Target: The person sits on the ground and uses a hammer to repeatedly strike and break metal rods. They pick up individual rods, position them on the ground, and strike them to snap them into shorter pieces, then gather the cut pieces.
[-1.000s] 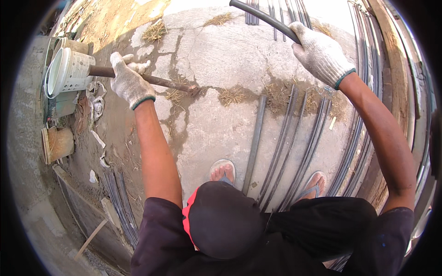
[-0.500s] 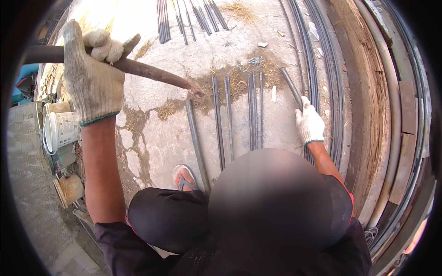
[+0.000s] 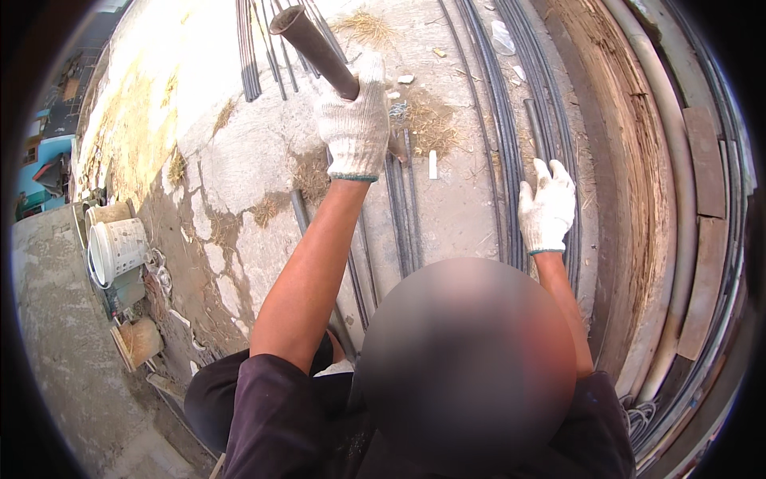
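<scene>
My left hand (image 3: pixel 353 132), in a white knit glove, is raised at the upper middle, closed round a rusty hollow steel pipe (image 3: pixel 315 49) whose near-open end points up and forward; its lower end is partly hidden behind the glove. At the right, my right hand (image 3: pixel 547 203), also gloved, has its fingers apart just by the near end of a short dark pipe (image 3: pixel 533 120) lying among long steel rods (image 3: pixel 504 136); I cannot tell whether it touches the pipe. More rods (image 3: pixel 407 223) and a thicker grey pipe (image 3: pixel 300 209) lie on the cracked concrete below my left hand.
Thin rods (image 3: pixel 249 60) lie farther forward. White buckets (image 3: pixel 116 251) and a tan container (image 3: pixel 140 343) stand along the left edge. Timber (image 3: pixel 638 199) and long pipes line the right. Dry straw (image 3: pixel 363 28) and small scraps are scattered about. A blurred round shape covers the lower middle.
My left hand has swung from the left to the middle, turning its pipe. My right hand brought its pipe down among the rods and has since loosened its fingers from it.
</scene>
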{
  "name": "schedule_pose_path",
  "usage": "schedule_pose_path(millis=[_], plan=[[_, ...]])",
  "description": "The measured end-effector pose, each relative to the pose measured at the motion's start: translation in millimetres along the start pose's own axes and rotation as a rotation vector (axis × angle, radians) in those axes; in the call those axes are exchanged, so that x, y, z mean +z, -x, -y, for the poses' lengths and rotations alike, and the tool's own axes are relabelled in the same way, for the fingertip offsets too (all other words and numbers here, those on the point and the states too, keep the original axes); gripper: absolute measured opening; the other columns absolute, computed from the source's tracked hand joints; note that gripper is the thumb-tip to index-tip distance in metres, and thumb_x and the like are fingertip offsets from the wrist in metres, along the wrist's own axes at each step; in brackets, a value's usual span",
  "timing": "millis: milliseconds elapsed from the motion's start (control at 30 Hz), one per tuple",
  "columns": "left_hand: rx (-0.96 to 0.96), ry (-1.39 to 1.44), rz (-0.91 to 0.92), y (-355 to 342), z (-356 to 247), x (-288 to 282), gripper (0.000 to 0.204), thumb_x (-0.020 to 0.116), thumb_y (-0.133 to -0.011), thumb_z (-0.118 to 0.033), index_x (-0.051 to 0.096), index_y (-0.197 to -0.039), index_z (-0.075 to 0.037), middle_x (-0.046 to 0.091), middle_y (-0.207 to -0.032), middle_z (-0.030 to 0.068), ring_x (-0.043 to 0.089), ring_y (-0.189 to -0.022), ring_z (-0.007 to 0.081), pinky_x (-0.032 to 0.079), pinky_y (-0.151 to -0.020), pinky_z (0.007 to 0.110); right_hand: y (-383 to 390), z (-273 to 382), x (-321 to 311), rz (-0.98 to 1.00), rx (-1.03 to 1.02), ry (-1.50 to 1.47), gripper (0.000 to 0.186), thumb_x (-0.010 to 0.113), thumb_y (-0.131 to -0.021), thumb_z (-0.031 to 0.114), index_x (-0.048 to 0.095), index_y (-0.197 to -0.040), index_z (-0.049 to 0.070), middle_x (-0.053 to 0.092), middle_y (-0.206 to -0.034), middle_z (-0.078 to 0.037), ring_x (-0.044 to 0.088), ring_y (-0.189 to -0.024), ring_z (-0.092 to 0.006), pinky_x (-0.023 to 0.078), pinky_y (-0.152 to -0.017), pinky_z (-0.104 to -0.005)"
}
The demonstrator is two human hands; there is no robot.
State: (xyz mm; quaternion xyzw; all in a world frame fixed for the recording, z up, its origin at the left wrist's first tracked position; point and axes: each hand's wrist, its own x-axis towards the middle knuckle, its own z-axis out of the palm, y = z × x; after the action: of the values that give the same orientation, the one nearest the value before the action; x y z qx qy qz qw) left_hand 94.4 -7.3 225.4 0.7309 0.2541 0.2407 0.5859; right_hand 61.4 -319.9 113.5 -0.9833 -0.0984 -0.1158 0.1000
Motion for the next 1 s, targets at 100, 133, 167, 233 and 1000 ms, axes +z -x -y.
schedule_pose_path(millis=[100, 133, 167, 233, 1000], plan=[[0.078, 0.011, -0.043, 6, 14, -13, 0.043, 0.073, -0.102, -0.041, 0.077, -0.09, 0.0, 0.064, -0.063, 0.0024, 0.061, -0.058, 0.0121, 0.051, -0.057, 0.033, 19, 36, -5, 0.107, 0.014, -0.341, 0.037, 0.071, -0.097, 0.031, 0.068, -0.128, 0.01, 0.071, -0.119, -0.018, 0.069, -0.112, -0.0355, 0.055, -0.096, -0.0487], [0.091, -0.018, -0.054, 11, -1, -17, 0.04, 0.072, -0.103, -0.04, 0.077, -0.096, -0.001, 0.066, -0.068, 0.0021, 0.065, -0.067, 0.0117, 0.054, -0.063, 0.032, 26, 58, -2, 0.27, 0.008, -0.361, 0.036, 0.067, -0.1, 0.036, 0.069, -0.124, 0.01, 0.073, -0.113, -0.018, 0.071, -0.105, -0.0357, 0.056, -0.09, -0.0494], [0.135, 0.014, -0.053, 11, -7, -19, 0.039, 0.072, -0.103, -0.039, 0.077, -0.098, -0.001, 0.066, -0.071, 0.0023, 0.066, -0.071, 0.0118, 0.054, -0.066, 0.032, 34, 80, 4, 0.431, 0.005, -0.371, 0.037, 0.063, -0.102, 0.042, 0.07, -0.119, 0.01, 0.074, -0.106, -0.019, 0.073, -0.098, -0.0358, 0.058, -0.084, -0.0502], [0.213, 0.098, -0.032, 9, -9, -20, 0.038, 0.071, -0.104, -0.038, 0.076, -0.104, -0.001, 0.067, -0.076, 0.0027, 0.067, -0.079, 0.0121, 0.055, -0.073, 0.032, 49, 114, 29, 0.543, -0.112, -0.295, 0.042, 0.058, -0.104, 0.048, 0.071, -0.113, 0.009, 0.076, -0.1, -0.019, 0.075, -0.093, -0.0386, 0.058, -0.08, -0.0529], [0.006, 0.331, 0.146, -68, -27, -71, 0.038, 0.068, -0.102, -0.035, 0.07, -0.084, -0.002, 0.06, -0.061, 0.0039, 0.06, -0.054, 0.0135, 0.051, -0.053, 0.034, 30, 194, 55, 0.555, 0.271, -0.333, 0.035, 0.062, -0.092, 0.034, 0.073, -0.094, 0.001, 0.075, -0.088, -0.024, 0.073, -0.086, -0.044, 0.058, -0.083, -0.0498]])
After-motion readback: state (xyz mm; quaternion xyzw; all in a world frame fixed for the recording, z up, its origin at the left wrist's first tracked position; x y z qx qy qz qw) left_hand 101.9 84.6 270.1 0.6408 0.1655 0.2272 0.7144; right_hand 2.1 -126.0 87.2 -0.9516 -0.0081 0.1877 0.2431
